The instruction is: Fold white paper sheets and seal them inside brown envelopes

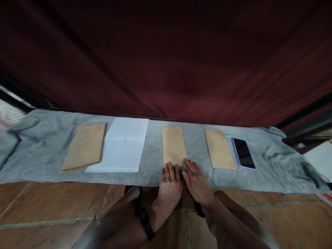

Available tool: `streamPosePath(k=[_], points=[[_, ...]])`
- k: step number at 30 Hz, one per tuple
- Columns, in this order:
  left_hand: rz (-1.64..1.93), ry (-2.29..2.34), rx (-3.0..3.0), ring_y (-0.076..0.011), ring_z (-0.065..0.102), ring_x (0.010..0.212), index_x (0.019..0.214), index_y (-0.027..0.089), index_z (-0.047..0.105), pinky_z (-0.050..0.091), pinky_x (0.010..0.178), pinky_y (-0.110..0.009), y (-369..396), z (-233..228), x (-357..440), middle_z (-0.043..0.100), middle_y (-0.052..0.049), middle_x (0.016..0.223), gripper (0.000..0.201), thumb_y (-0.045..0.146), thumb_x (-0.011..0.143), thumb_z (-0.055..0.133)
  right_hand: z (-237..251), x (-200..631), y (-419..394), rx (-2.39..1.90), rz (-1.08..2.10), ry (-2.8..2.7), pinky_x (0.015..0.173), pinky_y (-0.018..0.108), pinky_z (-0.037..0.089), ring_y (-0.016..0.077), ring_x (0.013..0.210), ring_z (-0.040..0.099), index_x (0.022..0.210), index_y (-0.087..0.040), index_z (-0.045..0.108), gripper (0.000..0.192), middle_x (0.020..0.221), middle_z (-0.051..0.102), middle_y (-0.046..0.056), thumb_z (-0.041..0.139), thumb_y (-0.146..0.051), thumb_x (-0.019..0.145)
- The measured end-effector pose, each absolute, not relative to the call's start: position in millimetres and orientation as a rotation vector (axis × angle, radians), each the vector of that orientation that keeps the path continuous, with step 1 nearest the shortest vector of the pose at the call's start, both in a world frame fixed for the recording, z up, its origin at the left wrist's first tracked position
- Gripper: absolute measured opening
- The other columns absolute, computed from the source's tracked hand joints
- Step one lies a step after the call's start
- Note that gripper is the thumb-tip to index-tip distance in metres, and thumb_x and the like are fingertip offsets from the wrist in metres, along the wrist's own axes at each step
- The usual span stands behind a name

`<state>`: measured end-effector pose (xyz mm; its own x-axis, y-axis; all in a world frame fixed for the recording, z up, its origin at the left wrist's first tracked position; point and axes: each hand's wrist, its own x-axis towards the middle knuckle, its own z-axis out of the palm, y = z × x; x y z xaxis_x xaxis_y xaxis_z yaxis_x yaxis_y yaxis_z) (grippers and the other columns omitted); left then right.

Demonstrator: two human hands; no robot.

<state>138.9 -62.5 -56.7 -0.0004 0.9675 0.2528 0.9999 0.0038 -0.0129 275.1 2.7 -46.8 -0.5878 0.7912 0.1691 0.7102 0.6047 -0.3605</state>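
A tan paper envelope point(174, 144) lies flat in front of me, a small red print near its far edge. My left hand point(170, 183) rests with fingers stretched out over the envelope's near left end. Beside it, my right hand point(196, 180) lies flat on the near right corner, its fingers also stretched out. Both hands cover the near edge, so that part is hidden. Another tan envelope point(220, 148) lies to the right. On the left, a stack of tan envelopes point(84, 145) partly overlaps white sheets of paper point(126, 145) with a crease across.
A grey cloth point(153, 152) covers the narrow bench, with wrinkles at both ends. A phone in a purple case point(243, 153) lies at the right. Dark red fabric point(171, 69) hangs behind the bench. Brown floor tiles point(57, 204) show below.
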Motion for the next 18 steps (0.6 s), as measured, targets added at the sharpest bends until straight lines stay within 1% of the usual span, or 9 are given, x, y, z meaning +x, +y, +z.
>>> streamPosePath(k=[3,7,10,12,14,18], points=[[-0.233,-2.097,-2.065,-0.0381,0.053,0.133,0.144,0.005,0.050,0.045,0.105,-0.051,-62.0,-55.9,140.5,0.054,-0.029,0.142,0.056,0.026,0.092,0.053,-47.6,274.1,3.5,-1.222,0.360,-2.492,0.120,0.048,0.036,0.0234,0.140,0.047,0.144,-0.012,0.053,0.047,0.149,0.054,0.013,0.031,-0.029,0.106],[-0.231,-2.066,-2.041,-0.0374,0.053,0.130,0.141,0.002,0.053,0.043,0.106,-0.052,-60.1,-58.4,141.1,0.058,-0.027,0.138,0.053,0.022,0.091,0.051,-48.3,271.1,3.9,-1.251,0.337,-2.465,0.120,0.048,0.035,0.0239,0.142,0.046,0.144,-0.011,0.052,0.048,0.149,0.053,0.015,0.031,-0.029,0.106],[-0.241,-2.039,-2.049,-0.0362,0.051,0.131,0.143,0.004,0.051,0.038,0.110,-0.055,-59.3,-64.6,137.4,0.058,-0.025,0.137,0.057,0.019,0.089,0.050,-46.8,264.7,0.2,-1.226,0.372,-2.447,0.120,0.047,0.036,0.0233,0.144,0.042,0.147,-0.010,0.049,0.050,0.151,0.050,0.015,0.030,-0.031,0.106],[-0.245,-1.998,-2.074,-0.0354,0.048,0.133,0.146,0.006,0.048,0.032,0.114,-0.057,-60.2,-69.9,133.1,0.057,-0.023,0.139,0.061,0.019,0.087,0.051,-45.4,257.2,-6.5,-1.171,0.420,-2.460,0.121,0.047,0.035,0.0220,0.144,0.042,0.148,-0.012,0.047,0.050,0.152,0.050,0.014,0.029,-0.032,0.106],[-0.236,-1.947,-2.107,-0.0348,0.045,0.136,0.148,0.007,0.046,0.028,0.117,-0.057,-62.3,-74.7,128.8,0.054,-0.022,0.143,0.063,0.022,0.087,0.052,-44.8,248.0,-16.2,-1.115,0.467,-2.489,0.121,0.047,0.035,0.0207,0.145,0.040,0.151,-0.015,0.044,0.050,0.154,0.048,0.012,0.028,-0.032,0.106],[-0.197,-1.888,-2.159,-0.0342,0.041,0.139,0.148,0.006,0.046,0.030,0.117,-0.053,-67.9,-76.6,124.3,0.050,-0.021,0.148,0.064,0.027,0.088,0.053,-48.4,234.1,-32.6,-1.120,0.495,-2.514,0.122,0.045,0.033,0.0195,0.149,0.032,0.157,-0.018,0.031,0.054,0.159,0.040,0.010,0.030,-0.036,0.106]])
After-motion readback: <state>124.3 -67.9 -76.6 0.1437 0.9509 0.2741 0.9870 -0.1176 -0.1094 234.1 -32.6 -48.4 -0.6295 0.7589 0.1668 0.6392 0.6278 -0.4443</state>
